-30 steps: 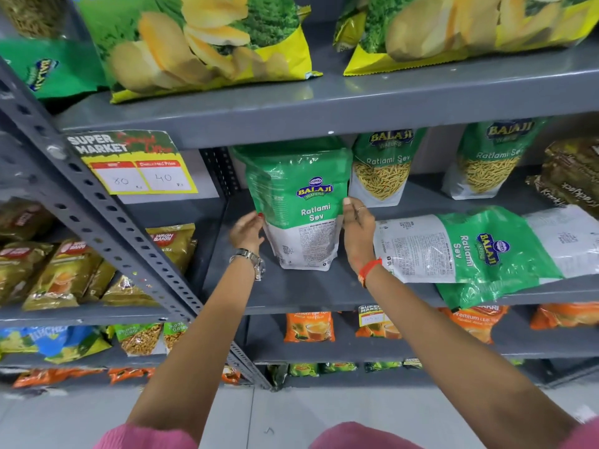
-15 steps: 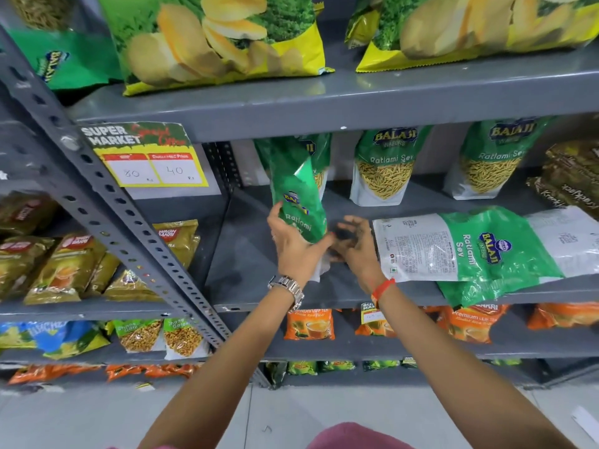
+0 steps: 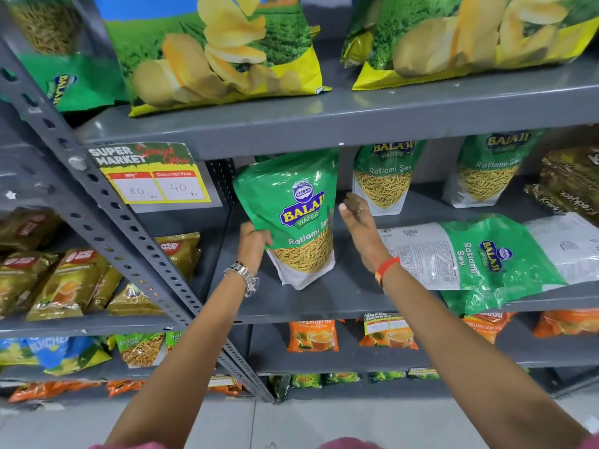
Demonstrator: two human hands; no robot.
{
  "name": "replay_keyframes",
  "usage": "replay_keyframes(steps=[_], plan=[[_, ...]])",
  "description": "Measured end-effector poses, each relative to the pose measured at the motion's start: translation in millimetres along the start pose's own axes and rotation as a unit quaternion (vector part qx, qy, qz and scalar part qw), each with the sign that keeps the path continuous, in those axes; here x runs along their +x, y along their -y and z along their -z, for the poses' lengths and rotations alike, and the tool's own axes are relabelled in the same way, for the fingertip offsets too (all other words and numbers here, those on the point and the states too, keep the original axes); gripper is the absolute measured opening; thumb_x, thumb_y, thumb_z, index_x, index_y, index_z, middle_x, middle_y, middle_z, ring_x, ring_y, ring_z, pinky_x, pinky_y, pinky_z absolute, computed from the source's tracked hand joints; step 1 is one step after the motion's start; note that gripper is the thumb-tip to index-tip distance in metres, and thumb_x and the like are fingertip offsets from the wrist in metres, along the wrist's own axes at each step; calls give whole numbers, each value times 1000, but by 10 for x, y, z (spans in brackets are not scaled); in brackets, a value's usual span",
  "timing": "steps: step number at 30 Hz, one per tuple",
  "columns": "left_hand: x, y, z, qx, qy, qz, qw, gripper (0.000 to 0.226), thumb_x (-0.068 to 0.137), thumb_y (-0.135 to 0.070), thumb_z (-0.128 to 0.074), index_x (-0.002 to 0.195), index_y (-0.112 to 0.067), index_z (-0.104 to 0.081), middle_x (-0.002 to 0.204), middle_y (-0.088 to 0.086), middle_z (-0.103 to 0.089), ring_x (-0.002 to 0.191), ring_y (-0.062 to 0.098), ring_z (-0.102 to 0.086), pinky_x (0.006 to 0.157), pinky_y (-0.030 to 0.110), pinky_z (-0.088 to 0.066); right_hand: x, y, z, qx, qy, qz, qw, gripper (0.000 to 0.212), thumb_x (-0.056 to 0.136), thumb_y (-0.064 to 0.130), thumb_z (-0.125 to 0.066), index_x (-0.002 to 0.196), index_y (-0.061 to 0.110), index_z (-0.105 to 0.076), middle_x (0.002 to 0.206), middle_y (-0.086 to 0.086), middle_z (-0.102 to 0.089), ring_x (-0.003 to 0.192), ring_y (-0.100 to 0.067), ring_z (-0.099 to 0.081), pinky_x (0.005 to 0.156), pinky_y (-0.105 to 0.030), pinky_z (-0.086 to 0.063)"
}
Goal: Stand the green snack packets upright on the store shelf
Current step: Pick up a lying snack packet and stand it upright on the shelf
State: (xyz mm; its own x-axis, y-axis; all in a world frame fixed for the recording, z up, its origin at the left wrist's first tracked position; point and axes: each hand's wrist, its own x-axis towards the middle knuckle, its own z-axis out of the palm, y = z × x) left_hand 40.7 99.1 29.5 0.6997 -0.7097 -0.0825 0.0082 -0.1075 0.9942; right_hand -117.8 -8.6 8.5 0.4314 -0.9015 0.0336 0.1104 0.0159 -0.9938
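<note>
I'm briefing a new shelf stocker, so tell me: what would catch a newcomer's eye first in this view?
First, the green Balaji Ratlami Sev packet at centre, tilted on the grey metal shelf; the left hand grips its lower left edge, while the right hand is open beside it. Next, the same kind of green packet lying flat at right. Above, big yellow-green chip bags fill the upper shelf.

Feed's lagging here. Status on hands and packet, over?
Left hand gripping front packet, tilted on shelf. Right hand open beside it, not gripping. Flat packet lying to the right, clear of it.
</note>
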Motion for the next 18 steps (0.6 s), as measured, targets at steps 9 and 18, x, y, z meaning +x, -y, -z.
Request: replay_keyframes(steps=[9, 18], plan=[[122, -44, 119, -131, -9, 25, 991, 19, 68, 7, -46, 73, -7, -56, 64, -9, -68, 79, 17, -58, 59, 17, -47, 29, -23, -134, 13, 45, -14, 999, 30, 95, 12, -39, 121, 0, -49, 132, -23, -53, 107, -19, -51, 96, -29, -44], [-238, 79, 71, -137, -1, 100, 986, 34, 91, -22, -43, 122, -9, -48, 137, 17, -48, 100, 21, -54, 91, 34, -36, -198, -74, -223, 33, 10, 4, 999, 33, 96, 12, -36, 126, 2, -47, 133, -19, -53, 110, -16, -51, 77, -4, -48]])
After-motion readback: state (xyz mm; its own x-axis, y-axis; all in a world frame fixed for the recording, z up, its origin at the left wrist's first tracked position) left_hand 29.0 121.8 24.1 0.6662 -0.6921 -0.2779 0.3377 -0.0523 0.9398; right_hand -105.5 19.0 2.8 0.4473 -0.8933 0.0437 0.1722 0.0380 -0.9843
